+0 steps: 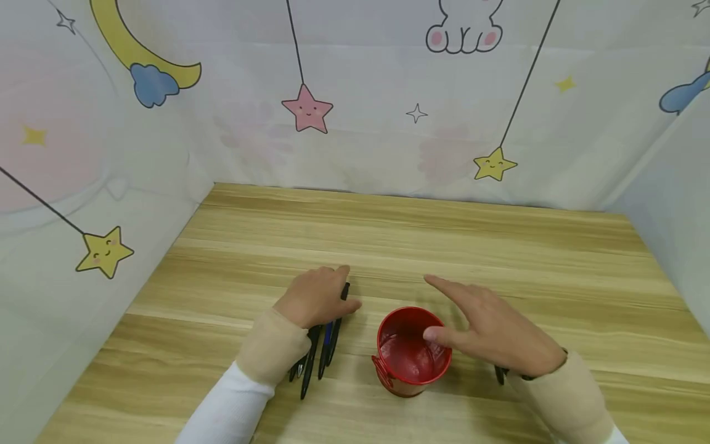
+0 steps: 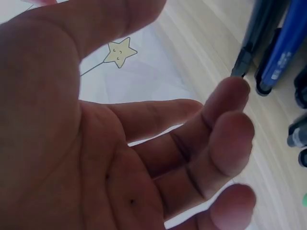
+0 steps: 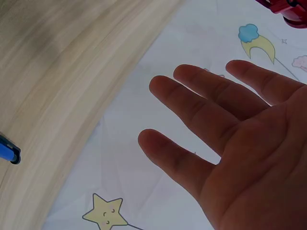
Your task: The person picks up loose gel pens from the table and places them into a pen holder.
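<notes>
Legible text: none. Left wrist view: the blue pen (image 2: 289, 44) bears small pale print (image 2: 281, 64) near one end, too small and blurred to read. Characters, brand, numbers: indeterminate.

On my feed, the bucket (image 1: 412, 353) stands on the near half of the surface (image 1: 399, 246), between the left grip (image 1: 317, 300) and the right grip (image 1: 490, 328). To its left I have several pens (image 1: 324, 354) lying roughly side by side, partly beneath the left grip. The right thumb (image 1: 442, 337) overlaps the bucket's mouth (from the head camera, at least). Right of the bucket, a pen end (image 1: 500, 375) shows from under the right grip. Cloth (image 1: 360, 160) hangs behind the surface and along its left and right sides.
</notes>
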Demonstrator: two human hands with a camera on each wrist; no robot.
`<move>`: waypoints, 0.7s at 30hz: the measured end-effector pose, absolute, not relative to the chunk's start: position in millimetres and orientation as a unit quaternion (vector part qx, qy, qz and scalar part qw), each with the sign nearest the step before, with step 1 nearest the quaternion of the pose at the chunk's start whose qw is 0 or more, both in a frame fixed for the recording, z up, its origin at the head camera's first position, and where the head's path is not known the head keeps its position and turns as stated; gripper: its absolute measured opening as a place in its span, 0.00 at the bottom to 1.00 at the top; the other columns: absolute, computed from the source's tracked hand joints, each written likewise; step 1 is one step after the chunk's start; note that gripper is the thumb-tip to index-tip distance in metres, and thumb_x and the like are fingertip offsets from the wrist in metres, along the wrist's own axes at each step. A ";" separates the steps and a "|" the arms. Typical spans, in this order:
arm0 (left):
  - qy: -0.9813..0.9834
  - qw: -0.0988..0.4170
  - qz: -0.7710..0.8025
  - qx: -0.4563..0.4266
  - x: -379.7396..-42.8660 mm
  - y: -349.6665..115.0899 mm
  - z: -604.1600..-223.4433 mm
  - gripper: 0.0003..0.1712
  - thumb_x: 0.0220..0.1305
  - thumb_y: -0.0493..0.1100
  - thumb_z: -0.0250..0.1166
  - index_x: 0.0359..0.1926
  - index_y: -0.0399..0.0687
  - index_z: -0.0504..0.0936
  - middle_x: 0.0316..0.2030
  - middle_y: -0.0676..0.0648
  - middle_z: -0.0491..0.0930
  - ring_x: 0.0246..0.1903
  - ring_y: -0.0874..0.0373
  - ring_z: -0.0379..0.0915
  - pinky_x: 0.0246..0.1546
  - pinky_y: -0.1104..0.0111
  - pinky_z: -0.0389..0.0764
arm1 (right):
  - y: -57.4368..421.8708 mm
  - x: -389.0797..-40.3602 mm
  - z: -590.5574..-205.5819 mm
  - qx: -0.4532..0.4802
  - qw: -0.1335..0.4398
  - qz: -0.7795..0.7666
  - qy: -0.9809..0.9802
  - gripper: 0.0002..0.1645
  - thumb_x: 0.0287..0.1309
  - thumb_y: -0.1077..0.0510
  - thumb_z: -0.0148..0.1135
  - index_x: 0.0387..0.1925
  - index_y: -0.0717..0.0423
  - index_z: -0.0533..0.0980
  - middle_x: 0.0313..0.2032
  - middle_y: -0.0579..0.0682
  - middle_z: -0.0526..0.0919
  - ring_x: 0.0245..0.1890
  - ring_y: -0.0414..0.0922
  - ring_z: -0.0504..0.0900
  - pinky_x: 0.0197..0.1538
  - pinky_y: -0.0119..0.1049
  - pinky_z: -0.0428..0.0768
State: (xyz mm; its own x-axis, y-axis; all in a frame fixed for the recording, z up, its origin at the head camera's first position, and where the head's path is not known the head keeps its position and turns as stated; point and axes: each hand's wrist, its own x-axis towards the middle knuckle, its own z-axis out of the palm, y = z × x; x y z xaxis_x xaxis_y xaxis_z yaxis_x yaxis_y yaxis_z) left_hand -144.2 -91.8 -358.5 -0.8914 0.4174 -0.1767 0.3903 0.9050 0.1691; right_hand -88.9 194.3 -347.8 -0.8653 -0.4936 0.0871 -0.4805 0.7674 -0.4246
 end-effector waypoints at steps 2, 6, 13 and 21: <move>0.970 0.105 0.066 0.207 -144.7 -91.8 -359.8 0.36 0.57 0.60 0.59 0.58 0.39 0.70 0.41 0.41 0.80 0.38 0.49 0.75 0.37 0.55 0.79 | 192.1 -88.1 -348.2 -0.264 0.019 -0.227 0.937 0.46 0.48 0.27 0.56 0.67 0.31 0.55 0.61 0.36 0.66 0.57 0.39 0.66 0.55 0.48 0.72; 0.970 0.106 0.069 0.209 -146.4 -90.9 -363.2 0.30 0.55 0.58 0.61 0.50 0.40 0.74 0.32 0.43 0.79 0.30 0.51 0.75 0.30 0.56 0.79 | 188.1 -86.2 -348.9 -0.273 0.036 -0.244 0.930 0.51 0.41 0.25 0.60 0.67 0.27 0.54 0.61 0.31 0.64 0.58 0.35 0.64 0.54 0.45 0.73; 0.968 0.094 0.070 0.222 -147.7 -89.2 -368.9 0.17 0.53 0.55 0.63 0.32 0.46 0.74 0.21 0.48 0.74 0.21 0.57 0.70 0.21 0.59 0.76 | 183.2 -83.3 -351.5 -0.293 0.068 -0.299 0.905 0.54 0.34 0.25 0.65 0.65 0.27 0.56 0.59 0.28 0.65 0.57 0.33 0.64 0.51 0.43 0.75; 0.967 0.090 0.074 0.228 -147.0 -87.3 -371.1 0.12 0.50 0.48 0.64 0.28 0.46 0.74 0.19 0.49 0.72 0.18 0.56 0.67 0.17 0.60 0.73 | 181.9 -82.0 -351.9 -0.327 0.087 -0.341 0.877 0.57 0.31 0.28 0.70 0.66 0.32 0.57 0.57 0.29 0.69 0.56 0.34 0.66 0.50 0.42 0.76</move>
State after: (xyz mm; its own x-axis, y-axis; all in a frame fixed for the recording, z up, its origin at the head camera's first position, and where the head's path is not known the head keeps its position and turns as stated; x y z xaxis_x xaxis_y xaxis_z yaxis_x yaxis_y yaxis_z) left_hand -147.0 -87.3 -371.1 -0.8799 0.4539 -0.1407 0.4271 0.8852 0.1844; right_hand -82.0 181.9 -351.9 -0.7707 -0.6334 0.0696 -0.5145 0.5541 -0.6545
